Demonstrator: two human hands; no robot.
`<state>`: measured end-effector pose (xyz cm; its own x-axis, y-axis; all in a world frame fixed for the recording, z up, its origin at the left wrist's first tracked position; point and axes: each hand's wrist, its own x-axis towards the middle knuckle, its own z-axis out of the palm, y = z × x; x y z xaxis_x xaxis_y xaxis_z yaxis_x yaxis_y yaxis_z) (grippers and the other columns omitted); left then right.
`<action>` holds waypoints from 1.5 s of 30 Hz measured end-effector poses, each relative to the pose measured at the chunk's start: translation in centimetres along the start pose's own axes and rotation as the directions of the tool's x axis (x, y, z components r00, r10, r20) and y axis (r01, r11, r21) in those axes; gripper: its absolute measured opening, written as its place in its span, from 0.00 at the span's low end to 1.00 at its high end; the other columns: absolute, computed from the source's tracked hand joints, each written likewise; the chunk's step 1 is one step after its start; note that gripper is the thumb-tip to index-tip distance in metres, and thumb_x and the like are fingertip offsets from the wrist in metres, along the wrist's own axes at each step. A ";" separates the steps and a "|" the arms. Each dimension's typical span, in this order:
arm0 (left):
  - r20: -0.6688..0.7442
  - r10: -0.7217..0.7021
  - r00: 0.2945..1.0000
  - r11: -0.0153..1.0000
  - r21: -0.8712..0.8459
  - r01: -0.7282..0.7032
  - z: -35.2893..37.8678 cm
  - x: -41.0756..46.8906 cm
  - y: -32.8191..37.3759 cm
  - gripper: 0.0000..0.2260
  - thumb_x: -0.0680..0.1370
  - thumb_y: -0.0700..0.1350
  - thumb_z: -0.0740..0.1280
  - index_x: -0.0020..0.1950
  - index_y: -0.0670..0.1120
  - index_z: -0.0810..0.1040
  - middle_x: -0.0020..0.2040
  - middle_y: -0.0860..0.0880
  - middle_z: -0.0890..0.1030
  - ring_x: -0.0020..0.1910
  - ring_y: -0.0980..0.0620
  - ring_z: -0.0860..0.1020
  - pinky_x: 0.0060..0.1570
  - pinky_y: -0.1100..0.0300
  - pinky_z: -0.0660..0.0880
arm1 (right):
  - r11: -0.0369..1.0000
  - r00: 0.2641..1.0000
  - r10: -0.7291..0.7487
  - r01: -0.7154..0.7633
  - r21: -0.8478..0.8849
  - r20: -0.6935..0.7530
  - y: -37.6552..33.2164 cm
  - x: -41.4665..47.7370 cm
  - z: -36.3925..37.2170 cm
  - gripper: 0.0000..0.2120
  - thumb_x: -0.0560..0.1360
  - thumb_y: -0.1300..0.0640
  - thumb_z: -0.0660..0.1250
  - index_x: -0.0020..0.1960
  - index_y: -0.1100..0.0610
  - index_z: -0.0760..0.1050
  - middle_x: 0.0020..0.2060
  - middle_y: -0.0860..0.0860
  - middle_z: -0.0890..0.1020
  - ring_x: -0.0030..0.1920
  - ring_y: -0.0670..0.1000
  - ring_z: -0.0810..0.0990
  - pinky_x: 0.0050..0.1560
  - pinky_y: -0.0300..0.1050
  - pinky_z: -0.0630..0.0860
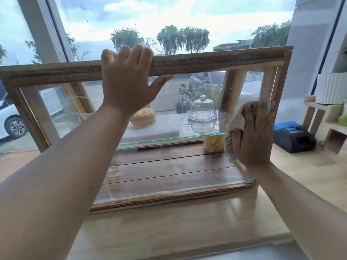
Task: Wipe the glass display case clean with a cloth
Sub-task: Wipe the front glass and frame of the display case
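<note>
I am gripping the top wooden rail of the glass display case point(206, 61) with my left hand point(129, 79), fingers curled over it and thumb underneath. The case is standing on the wooden counter point(169, 228), close to its far edge by the window. My right hand point(253, 132) is pressing a crumpled beige cloth point(235, 121) flat against the front glass near the case's right edge. Inside, a seeded bun point(143, 116) and a clear glass dome point(202, 114) are sitting on the shelf.
</note>
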<state>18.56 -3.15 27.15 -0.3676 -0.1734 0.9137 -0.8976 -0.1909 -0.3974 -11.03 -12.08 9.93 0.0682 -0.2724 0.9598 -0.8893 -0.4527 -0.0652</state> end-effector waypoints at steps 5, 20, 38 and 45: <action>-0.002 -0.007 1.000 1.000 -0.002 0.007 0.0 0.0 0.0 0.30 0.81 0.69 0.53 0.52 0.42 0.73 0.46 0.45 0.77 0.41 0.43 0.74 0.43 0.49 0.67 | 1.000 0.996 0.021 -0.023 0.021 0.085 0.1 -5.0 0.6 0.26 0.83 0.50 0.48 0.77 0.62 0.54 0.76 0.66 0.54 0.77 0.68 0.47 0.75 0.66 0.51; 0.053 -0.021 0.998 0.999 -0.030 0.022 -0.2 0.1 0.1 0.31 0.81 0.70 0.50 0.53 0.42 0.71 0.47 0.43 0.77 0.42 0.42 0.74 0.46 0.47 0.66 | 0.993 0.890 0.080 -0.112 0.047 0.449 -0.1 -13.0 -3.3 0.15 0.69 0.68 0.73 0.54 0.62 0.76 0.69 0.61 0.67 0.68 0.63 0.68 0.48 0.61 0.81; 0.034 -0.001 0.999 1.000 -0.004 0.001 -0.1 0.1 0.0 0.30 0.81 0.69 0.51 0.52 0.42 0.71 0.46 0.43 0.76 0.42 0.42 0.73 0.44 0.47 0.66 | 0.988 0.982 -0.114 0.095 0.126 0.153 -2.3 -3.0 -4.1 0.08 0.77 0.60 0.67 0.55 0.61 0.79 0.55 0.60 0.75 0.56 0.64 0.73 0.61 0.52 0.67; 0.010 0.000 1.000 1.000 -0.015 0.000 0.0 0.0 0.1 0.29 0.81 0.69 0.52 0.51 0.42 0.71 0.45 0.44 0.76 0.40 0.42 0.74 0.43 0.48 0.67 | 0.973 0.991 -0.042 0.068 0.222 -0.124 -4.8 8.1 -5.3 0.10 0.81 0.56 0.63 0.55 0.61 0.80 0.57 0.61 0.75 0.58 0.64 0.73 0.62 0.41 0.64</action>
<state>18.48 -3.12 27.14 -0.3650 -0.1835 0.9128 -0.9012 -0.1767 -0.3958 -8.56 -7.62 19.48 0.0484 -0.1458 0.9881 -0.7602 -0.6471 -0.0582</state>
